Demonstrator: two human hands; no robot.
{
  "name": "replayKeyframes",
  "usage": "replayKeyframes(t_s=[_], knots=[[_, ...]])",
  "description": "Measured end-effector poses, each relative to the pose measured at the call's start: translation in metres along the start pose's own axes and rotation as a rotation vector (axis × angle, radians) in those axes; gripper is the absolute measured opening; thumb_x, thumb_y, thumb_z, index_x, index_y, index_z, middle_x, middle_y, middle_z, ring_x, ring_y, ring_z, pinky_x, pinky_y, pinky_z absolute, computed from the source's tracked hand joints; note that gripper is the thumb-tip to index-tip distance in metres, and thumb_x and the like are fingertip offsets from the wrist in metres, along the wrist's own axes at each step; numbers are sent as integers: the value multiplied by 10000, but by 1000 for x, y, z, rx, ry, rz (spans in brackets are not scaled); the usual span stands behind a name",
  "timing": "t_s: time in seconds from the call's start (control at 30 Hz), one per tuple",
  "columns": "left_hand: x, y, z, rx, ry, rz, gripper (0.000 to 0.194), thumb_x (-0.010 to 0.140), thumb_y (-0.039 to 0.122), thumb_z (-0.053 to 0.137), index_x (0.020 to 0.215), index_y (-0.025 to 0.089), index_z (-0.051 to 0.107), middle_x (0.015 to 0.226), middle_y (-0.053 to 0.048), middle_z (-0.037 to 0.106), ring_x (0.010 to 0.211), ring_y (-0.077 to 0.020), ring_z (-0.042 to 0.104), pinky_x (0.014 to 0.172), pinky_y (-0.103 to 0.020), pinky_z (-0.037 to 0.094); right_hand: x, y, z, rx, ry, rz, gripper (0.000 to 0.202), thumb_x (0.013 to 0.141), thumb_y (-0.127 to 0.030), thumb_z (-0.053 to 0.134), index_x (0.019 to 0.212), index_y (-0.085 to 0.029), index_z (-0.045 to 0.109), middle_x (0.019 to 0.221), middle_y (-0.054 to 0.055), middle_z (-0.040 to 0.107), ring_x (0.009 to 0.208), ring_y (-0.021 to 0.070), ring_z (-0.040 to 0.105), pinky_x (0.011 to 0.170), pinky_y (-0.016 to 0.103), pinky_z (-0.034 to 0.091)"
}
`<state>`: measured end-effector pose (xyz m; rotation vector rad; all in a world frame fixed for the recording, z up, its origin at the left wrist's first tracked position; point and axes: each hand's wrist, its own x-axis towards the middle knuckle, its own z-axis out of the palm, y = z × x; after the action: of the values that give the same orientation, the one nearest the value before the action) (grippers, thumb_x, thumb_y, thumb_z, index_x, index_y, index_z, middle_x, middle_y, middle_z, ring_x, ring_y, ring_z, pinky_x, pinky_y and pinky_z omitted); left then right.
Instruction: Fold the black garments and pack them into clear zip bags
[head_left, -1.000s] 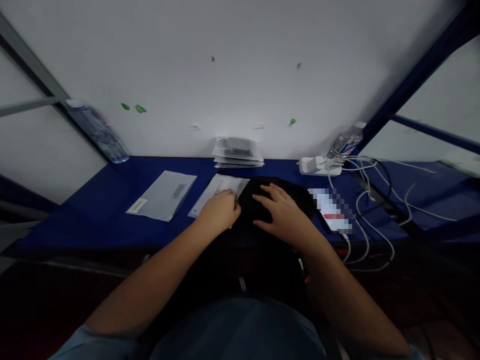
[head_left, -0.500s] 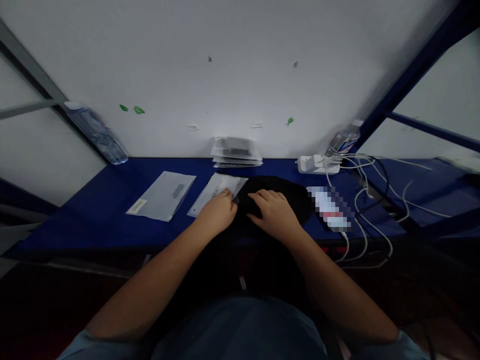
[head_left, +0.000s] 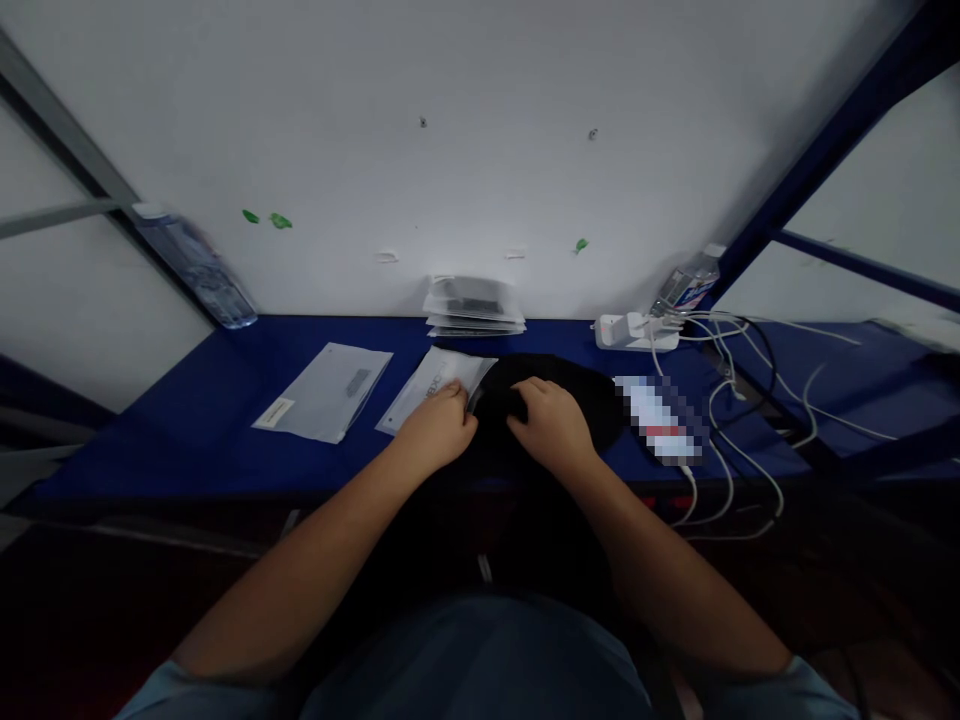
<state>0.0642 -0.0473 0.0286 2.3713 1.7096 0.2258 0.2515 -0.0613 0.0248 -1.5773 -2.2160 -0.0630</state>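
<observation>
While a tall clear plastic bottle point(head_left: 196, 268) stands at the far left, a flat frosted plastic pouch point(head_left: 326, 392) lies on the smooth blue tabletop point(head_left: 187, 400). The left hand point(head_left: 439, 428) is clamped on the right edge of a translucent lettered pouch point(head_left: 421, 388); a stack of thin pouches point(head_left: 475, 305) (rather uneven) sits behind. Apart from it, the right hand point(head_left: 555, 425) curls over soft black cloth point(head_left: 581, 378), its pinch unclear. A pixelated phone point(head_left: 664, 420), white power strip point(head_left: 637, 333) and looping cables point(head_left: 690, 480) crowd that side.
</observation>
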Motion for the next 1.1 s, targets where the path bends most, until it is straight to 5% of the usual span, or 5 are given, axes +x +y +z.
replayKeyframes(t_s=[0.13,0.33,0.63,0.83,1.1], knots=[[0,3,2,-2,14,6,511,919,174,482,1406,23,521,1557,-217,436,1464,-268,412,1199,-342,334,6,6,-2,130,90,116,275,862,-212,576,1113,-140,661,1091,112,704,1007,258,647,895,361,477],[5,3,1,-51,48,-26,384,982,181,387,1258,91,638,1418,-183,602,1285,-273,609,1084,-369,479,6,-18,-4,-22,-1,92,211,876,-229,598,1062,-160,668,1080,108,686,964,258,620,839,368,454],[8,-4,5,-80,97,-24,421,976,126,365,1320,21,584,1478,-228,530,1411,-245,489,1180,-346,376,-2,-48,7,-300,-72,-54,270,964,-133,470,1155,-121,659,1110,151,637,970,275,558,791,405,416],[6,2,-3,-127,94,-28,417,980,134,351,1296,35,603,1481,-217,530,1445,-248,443,1200,-366,362,5,-53,12,-291,-92,-128,277,970,-105,445,1080,-140,696,1109,152,622,977,270,552,794,398,430],[7,-3,7,-48,83,30,419,968,109,367,1300,50,617,1438,-212,570,1449,-296,430,1213,-445,360,3,-58,21,-246,-92,-114,263,957,-147,465,1093,-129,690,1116,180,623,979,289,547,801,422,443]])
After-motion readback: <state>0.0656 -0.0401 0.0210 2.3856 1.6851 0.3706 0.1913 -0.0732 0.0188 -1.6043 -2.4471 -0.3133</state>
